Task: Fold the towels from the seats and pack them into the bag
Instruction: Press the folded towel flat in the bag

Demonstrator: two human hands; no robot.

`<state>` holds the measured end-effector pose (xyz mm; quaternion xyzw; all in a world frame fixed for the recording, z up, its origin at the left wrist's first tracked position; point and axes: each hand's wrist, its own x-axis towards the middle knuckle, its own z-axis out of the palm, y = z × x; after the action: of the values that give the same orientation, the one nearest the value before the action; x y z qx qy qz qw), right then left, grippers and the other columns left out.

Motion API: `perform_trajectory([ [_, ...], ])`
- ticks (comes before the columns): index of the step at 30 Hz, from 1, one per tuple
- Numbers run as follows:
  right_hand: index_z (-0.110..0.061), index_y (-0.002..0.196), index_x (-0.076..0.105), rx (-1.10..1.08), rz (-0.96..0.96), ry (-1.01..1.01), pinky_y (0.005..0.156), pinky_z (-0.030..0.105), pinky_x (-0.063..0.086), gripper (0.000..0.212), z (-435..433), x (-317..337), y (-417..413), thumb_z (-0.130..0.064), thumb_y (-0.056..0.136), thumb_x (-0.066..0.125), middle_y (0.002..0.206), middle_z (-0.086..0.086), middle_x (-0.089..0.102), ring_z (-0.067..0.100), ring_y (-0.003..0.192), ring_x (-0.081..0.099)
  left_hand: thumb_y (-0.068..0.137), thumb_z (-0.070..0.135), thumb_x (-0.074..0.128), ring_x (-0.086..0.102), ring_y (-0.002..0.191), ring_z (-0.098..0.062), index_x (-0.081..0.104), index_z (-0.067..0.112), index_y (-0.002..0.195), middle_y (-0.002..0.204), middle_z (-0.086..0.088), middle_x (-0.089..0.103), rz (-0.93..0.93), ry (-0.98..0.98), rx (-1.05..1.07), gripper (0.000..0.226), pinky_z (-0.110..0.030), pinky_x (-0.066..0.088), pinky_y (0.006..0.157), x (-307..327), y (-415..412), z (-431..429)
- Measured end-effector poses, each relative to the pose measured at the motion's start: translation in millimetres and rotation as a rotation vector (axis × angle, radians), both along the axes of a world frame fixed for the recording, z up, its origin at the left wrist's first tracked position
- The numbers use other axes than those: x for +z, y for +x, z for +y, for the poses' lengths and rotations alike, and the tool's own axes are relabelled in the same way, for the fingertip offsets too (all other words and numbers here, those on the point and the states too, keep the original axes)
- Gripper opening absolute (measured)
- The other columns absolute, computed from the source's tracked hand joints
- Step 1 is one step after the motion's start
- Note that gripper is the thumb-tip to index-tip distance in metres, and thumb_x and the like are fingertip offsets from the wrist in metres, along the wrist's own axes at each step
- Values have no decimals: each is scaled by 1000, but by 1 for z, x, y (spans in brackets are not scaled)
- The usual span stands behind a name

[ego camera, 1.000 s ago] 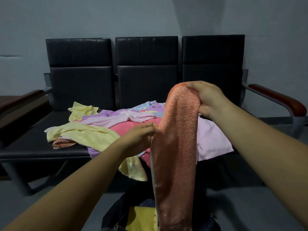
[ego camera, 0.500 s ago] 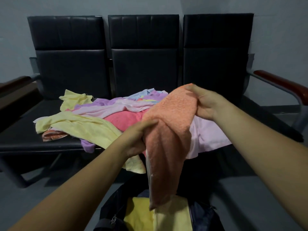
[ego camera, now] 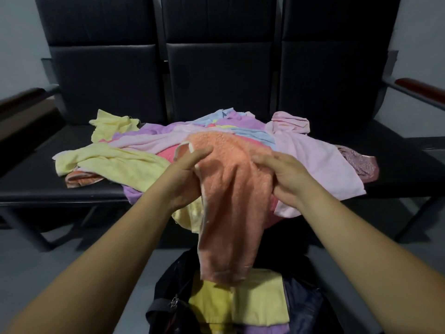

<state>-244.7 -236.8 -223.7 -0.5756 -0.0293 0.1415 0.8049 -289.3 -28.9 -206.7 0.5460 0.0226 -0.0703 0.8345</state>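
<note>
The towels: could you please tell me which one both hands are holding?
The orange towel, gripped by the left hand and right hand, hanging over the bag; the others lie unheld.

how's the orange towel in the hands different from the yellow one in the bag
The orange towel is gripped by the left hand and right hand and hangs loose; the yellow towel lies folded flat in the bag. The orange towel is not yet packed; the yellow towel is. Both are towels.
</note>
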Motion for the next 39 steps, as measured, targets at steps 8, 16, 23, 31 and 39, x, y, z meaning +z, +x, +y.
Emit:
perform_trajectory([
  [8, -1, 117, 67, -27, 169, 164, 77, 37, 62, 33, 8, 7, 14, -14, 87, 74, 104, 18, 70, 26, 84, 72, 92, 9, 65, 70, 81, -17, 73, 2, 93, 86, -8, 75, -97, 339, -138, 11, -29, 57, 83, -28, -6, 6],
  [16, 5, 127, 62, 282, 54, -124, 88, 40, 60, 46, -10, 7, 1, -6, 84, 73, 121, 24, 68, 30, 99, 70, 98, 24, 57, 61, 75, -16, 58, 7, 117, 85, -5, 63, 47, -66, 97, 26, -31, 51, 73, -4, -5, 0],
  [23, 8, 119, 66, 125, 82, -53, 90, 37, 59, 52, -16, 13, 5, -8, 71, 78, 121, 24, 69, 29, 100, 70, 96, 23, 64, 69, 85, -18, 68, 6, 119, 96, -7, 73, -28, 73, 86, 30, -31, 56, 77, 1, -11, 20],
  [31, 0, 134, 62, 136, 138, 161, 90, 32, 57, 58, -18, 18, 3, -15, 80, 76, 125, 16, 66, 22, 100, 68, 95, 22, 64, 70, 79, -17, 74, 4, 106, 93, -7, 76, -50, 424, 127, 23, -29, 59, 70, -7, -9, 27],
  [39, 0, 124, 66, 141, -79, -10, 91, 35, 57, 44, -26, 19, 4, -14, 82, 70, 121, 15, 71, 23, 107, 69, 81, 11, 73, 73, 98, -21, 64, 23, 124, 107, -10, 75, -171, 432, 22, 45, -35, 60, 86, 2, -12, 31],
])
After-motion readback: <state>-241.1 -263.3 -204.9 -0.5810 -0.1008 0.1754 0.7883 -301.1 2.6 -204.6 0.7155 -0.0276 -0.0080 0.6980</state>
